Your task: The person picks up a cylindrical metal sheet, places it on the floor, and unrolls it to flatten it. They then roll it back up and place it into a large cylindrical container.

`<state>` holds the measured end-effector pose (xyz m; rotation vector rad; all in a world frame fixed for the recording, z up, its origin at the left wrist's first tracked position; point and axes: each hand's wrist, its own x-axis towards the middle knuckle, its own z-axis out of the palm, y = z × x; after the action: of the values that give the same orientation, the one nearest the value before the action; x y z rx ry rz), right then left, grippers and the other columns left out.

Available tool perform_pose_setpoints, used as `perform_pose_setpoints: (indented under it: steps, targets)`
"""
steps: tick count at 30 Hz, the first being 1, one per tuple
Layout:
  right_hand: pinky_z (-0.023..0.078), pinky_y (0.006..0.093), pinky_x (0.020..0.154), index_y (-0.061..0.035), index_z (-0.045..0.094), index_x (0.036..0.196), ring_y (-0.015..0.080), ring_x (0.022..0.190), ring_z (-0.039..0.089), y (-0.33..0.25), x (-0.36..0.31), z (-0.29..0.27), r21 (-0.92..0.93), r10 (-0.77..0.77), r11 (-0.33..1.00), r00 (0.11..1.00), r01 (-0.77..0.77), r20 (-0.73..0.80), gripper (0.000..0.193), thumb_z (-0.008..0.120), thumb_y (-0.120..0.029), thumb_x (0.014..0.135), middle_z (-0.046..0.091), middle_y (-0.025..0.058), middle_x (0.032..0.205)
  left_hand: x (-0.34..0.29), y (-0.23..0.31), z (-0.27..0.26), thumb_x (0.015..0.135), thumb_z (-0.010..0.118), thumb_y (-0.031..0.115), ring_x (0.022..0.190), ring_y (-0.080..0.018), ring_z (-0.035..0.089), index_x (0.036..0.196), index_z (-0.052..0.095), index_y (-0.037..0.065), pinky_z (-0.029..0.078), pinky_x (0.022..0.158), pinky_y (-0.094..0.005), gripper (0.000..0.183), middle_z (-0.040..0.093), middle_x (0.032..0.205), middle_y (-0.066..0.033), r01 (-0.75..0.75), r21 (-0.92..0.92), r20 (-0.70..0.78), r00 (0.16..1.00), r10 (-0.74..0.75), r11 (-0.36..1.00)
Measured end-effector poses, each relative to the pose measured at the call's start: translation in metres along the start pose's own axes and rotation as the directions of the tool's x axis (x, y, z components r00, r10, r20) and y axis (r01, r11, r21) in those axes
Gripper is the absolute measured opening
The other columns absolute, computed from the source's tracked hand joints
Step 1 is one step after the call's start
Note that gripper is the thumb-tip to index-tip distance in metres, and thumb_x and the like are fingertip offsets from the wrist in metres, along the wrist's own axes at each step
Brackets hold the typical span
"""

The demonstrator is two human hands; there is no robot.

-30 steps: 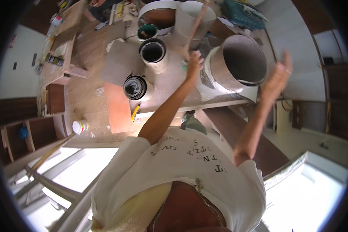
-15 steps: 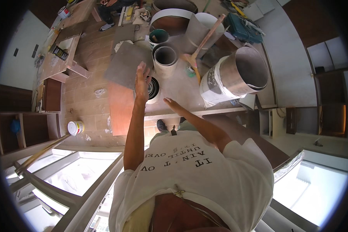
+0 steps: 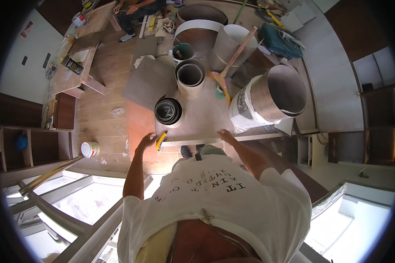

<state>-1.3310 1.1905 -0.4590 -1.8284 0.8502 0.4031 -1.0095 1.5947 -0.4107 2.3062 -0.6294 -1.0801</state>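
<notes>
My left hand (image 3: pixel 148 140) is low at the left corner of the work table (image 3: pixel 202 118), its fingers loosely spread and a little blurred. Just right of its fingertips is a yellow utility knife (image 3: pixel 161 141), tilted at the table's front edge; I see no grip on it. Over the front edge to the right, my right hand (image 3: pixel 226 136) has its fingers stretched out and holds nothing. Between and beyond the hands stands a dark rolled sheet (image 3: pixel 168 111), with another roll (image 3: pixel 191 74) behind it. A wide brown roll wrapped in white (image 3: pixel 267 96) lies tilted at the right.
A wooden-handled tool (image 3: pixel 237 55) leans among the rolls, near a teal case (image 3: pixel 278 41). Left of the table are a grey sheet (image 3: pixel 149 81), an orange-brown board (image 3: pixel 139 122) and a white bucket (image 3: pixel 90 149) on the floor. Another person (image 3: pixel 138 13) sits far left.
My left hand has drawn back from the dark roll toward me, and the yellow knife now shows beside it. My right hand has moved right and nearer me.
</notes>
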Motion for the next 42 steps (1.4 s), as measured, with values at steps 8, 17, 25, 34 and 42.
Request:
perform_pose_setpoints:
  steps: [8,17,25,34,42]
  targets:
    - [0.056,0.0367,0.068,0.0043,0.06,0.126,0.0223,0.078,0.067,0.099,-0.019,0.012,0.152,0.33,0.931,0.943,-0.332,0.034,0.062,0.067,-0.043,0.086,0.07,0.0155,0.088,-0.154,-0.068,0.04,0.096,0.056,0.053,0.089,-0.0196,0.063,0.143,0.05,0.01,0.054,0.072,-0.0393,0.064,0.066,0.115,-0.0111,0.587,-0.299,0.153,0.808,-0.57,0.752]
    - [0.049,0.0347,0.061,-0.0122,0.06,0.117,0.0171,0.077,0.063,0.05,0.144,0.015,-0.167,-0.091,0.981,0.994,0.099,0.057,0.042,0.059,-0.046,0.092,0.065,0.0034,0.088,-0.216,-0.045,0.047,0.096,0.059,0.044,0.099,-0.0176,0.065,0.136,0.056,0.003,0.051,0.081,-0.0333,0.057,0.069,0.111,-0.0137,0.49,-0.46,0.0,0.834,-0.553,0.74]
    - [0.047,0.0392,0.088,-0.0107,0.038,0.148,0.0291,0.121,0.059,-0.148,0.135,0.053,0.102,-0.007,0.994,0.929,-0.033,0.371,0.066,0.053,-0.05,0.098,0.056,0.0148,0.137,-0.322,-0.091,0.117,0.098,0.058,0.041,0.117,-0.0269,0.062,0.144,0.048,0.006,0.048,0.1,-0.04,0.059,0.061,0.134,-0.0179,0.411,-0.74,-0.122,0.696,-0.707,0.533]
    - [0.044,0.0442,0.097,-0.0101,0.034,0.152,0.0314,0.116,0.056,-0.103,0.108,0.143,-0.445,0.443,0.872,0.714,-0.203,0.543,0.066,0.057,-0.04,0.097,0.055,0.0143,0.132,-0.448,-0.163,0.208,0.09,0.06,0.049,0.104,-0.0308,0.066,0.141,0.052,0.008,0.054,0.089,-0.0424,0.066,0.068,0.118,-0.0179,0.582,-0.691,-0.041,0.559,-0.828,0.427]
    - [0.047,0.0374,0.091,-0.0097,0.034,0.152,0.0224,0.11,0.06,-0.263,0.084,0.339,-0.516,0.313,0.817,0.553,0.258,0.772,0.067,0.058,-0.038,0.096,0.061,0.0109,0.125,-0.437,-0.235,0.116,0.083,0.063,0.049,0.122,-0.0348,0.058,0.13,0.062,0.006,0.05,0.098,-0.0451,0.064,0.062,0.132,-0.0171,0.604,-0.324,0.014,0.772,-0.635,0.728]
